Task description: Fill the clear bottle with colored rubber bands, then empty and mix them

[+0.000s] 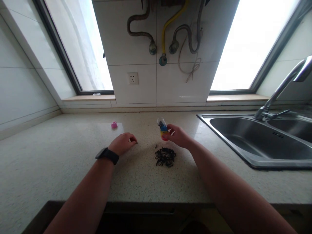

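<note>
My right hand [179, 135] is closed around a small clear container [162, 128] with coloured bands of blue, yellow and red inside, held tilted just above the speckled countertop [60, 156]. A heap of small black loops [165, 157] lies on the counter just in front of that hand, and one stray black piece [156, 146] sits beside it. My left hand [123, 143], with a black watch [107, 155] on the wrist, rests on the counter with its fingers curled and pinched together; what they hold, if anything, is too small to see. A pink cap [114, 124] lies further back on the left.
A steel double sink [258, 139] with a tap [282, 87] takes up the right side. Behind the counter stands a tiled wall with a socket [133, 78] and hoses [168, 35], with windows on either side. The counter's front edge runs below my forearms.
</note>
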Tool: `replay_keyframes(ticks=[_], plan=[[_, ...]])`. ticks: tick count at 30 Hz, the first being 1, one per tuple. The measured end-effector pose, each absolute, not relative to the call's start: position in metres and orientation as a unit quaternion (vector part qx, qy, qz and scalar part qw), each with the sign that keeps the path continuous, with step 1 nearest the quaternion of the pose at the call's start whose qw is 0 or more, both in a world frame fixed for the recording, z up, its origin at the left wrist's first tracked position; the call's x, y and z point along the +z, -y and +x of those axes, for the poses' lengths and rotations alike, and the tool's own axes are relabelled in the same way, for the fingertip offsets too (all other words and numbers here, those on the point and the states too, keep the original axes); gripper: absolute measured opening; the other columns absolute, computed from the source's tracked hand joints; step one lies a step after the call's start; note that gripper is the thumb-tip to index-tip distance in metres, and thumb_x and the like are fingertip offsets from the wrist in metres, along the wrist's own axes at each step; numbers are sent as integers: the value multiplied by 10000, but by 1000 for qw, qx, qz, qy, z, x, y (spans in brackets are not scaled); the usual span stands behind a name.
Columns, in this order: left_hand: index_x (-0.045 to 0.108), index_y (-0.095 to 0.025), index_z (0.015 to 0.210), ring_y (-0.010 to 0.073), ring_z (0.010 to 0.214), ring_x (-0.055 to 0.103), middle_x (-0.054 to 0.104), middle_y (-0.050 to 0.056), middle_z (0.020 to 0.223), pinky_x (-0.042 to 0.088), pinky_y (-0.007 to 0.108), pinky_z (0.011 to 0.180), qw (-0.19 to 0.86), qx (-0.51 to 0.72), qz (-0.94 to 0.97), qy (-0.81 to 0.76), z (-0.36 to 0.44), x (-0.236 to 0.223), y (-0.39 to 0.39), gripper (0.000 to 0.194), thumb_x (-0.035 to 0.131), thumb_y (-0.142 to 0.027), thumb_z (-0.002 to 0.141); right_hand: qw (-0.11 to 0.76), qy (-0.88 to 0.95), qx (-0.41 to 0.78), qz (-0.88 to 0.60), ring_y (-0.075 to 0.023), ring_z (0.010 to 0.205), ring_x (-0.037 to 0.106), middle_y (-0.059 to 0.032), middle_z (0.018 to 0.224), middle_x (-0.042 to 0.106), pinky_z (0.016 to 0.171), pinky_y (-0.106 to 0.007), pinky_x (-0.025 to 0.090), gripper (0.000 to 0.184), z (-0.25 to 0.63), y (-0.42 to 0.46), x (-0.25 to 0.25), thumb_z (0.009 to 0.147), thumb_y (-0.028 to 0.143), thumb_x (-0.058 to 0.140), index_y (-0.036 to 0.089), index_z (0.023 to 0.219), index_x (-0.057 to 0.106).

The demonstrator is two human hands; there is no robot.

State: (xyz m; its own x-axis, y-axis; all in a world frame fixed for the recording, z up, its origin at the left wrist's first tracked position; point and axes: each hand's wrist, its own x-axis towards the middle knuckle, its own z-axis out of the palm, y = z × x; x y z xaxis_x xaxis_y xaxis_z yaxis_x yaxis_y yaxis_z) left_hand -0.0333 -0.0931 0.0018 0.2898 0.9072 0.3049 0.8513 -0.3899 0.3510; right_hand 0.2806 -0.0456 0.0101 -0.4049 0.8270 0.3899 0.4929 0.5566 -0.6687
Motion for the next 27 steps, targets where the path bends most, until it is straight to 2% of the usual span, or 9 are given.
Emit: replay_keyframes(ticks=[4,9,19,23,27], plan=[[742,-214,810,199,722,623,707,69,824,467,312,674,51,253,791,-555,-10,2,95,186,623,-357,799,364,800,225,-421,-163,720,587,-50,905,704,654,-296,458,351,282,42,8,754,406,715,194,1028,661],[730,-205,896,196,732,641,728,65,846,481,329,697,114,294,770,-554,35,-1,99,228,572,-365,859,360,801,203,-433,-168,718,605,-48,860,702,650,-294,454,374,282,39,7,749,438,717,193,1026,662],[753,-208,1027,225,867,650,725,99,962,491,369,822,110,248,843,-465,55,5,109,326,512,-395,912,360,814,181,-418,-159,717,609,-47,910,709,650,-285,454,370,281,38,4,747,444,721,199,1020,672],[731,-200,1078,221,911,641,691,105,1007,493,365,861,153,239,860,-423,52,10,114,366,560,-463,889,364,815,181,-413,-158,717,604,-44,893,701,650,-282,454,380,282,35,1,750,463,715,201,1022,670],[703,-198,1132,234,926,619,655,110,1032,494,377,865,184,225,869,-399,51,13,118,539,684,-586,759,364,814,182,-415,-159,716,602,-43,877,696,647,-279,454,397,282,34,0,745,472,718,202,1031,671]])
